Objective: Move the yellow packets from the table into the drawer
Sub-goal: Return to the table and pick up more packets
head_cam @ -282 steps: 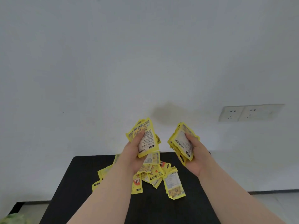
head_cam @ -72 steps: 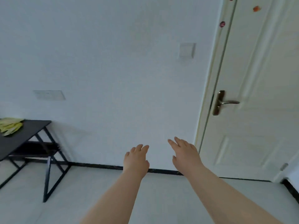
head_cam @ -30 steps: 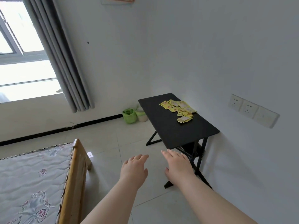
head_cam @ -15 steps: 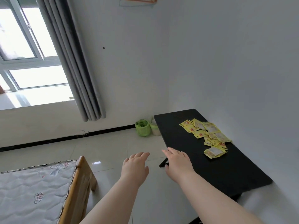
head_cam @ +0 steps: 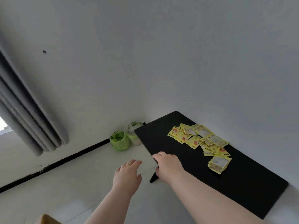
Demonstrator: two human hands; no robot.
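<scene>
Several yellow packets (head_cam: 201,141) lie scattered along the wall side of a black table (head_cam: 163,139) at the right. A small stack of packets (head_cam: 218,164) sits at the near end of that spread. My right hand (head_cam: 167,165) hovers over the table's left edge, fingers apart, holding nothing, well left of the packets. My left hand (head_cam: 127,175) is empty with its fingers spread, above the floor left of the table. No drawer is in view.
Beyond the table's far corner stand a green bin (head_cam: 119,142) and a pale container (head_cam: 134,135) on the floor. Grey curtains (head_cam: 24,123) hang at the left. A wooden corner (head_cam: 47,219) shows at the bottom edge. White tiled floor lies left of the table.
My view has swung round from the door towards the table and come closer. Both hands, which held packets earlier, are empty, and my right hand has reached the table's edge.
</scene>
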